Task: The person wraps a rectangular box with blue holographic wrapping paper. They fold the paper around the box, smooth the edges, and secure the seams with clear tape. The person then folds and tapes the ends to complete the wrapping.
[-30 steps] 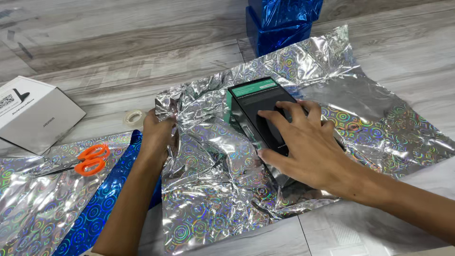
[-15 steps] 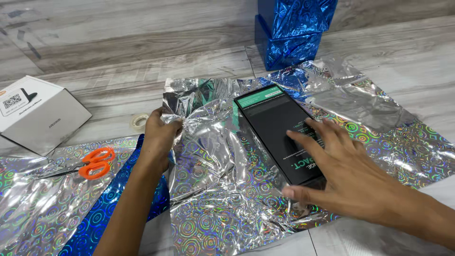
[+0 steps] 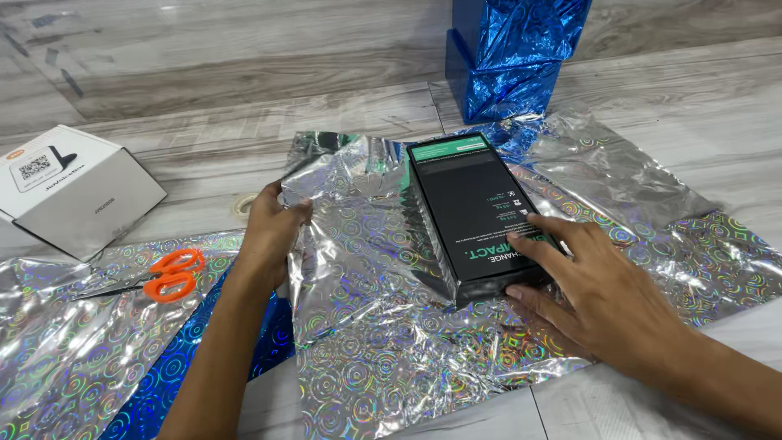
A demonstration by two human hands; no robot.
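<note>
The long black rectangular carton with a green end band [image 3: 476, 213] lies flat on the crinkled silver holographic wrapping sheet [image 3: 375, 326], long axis from 11 to 5 o'clock, green end at 11. My right hand [image 3: 599, 297], the nearer, has its fingers spread on the carton's 5 o'clock end. My left hand [image 3: 269, 236] pinches the sheet's edge at 9 o'clock.

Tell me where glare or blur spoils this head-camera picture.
Head view: sharp overall, no motion blur on the left hand or right hand; the silver holographic sheet throws white glare and rainbow specks; the blue foil-wrapped boxes glint brightly; the black box stays matte and evenly lit.
</note>
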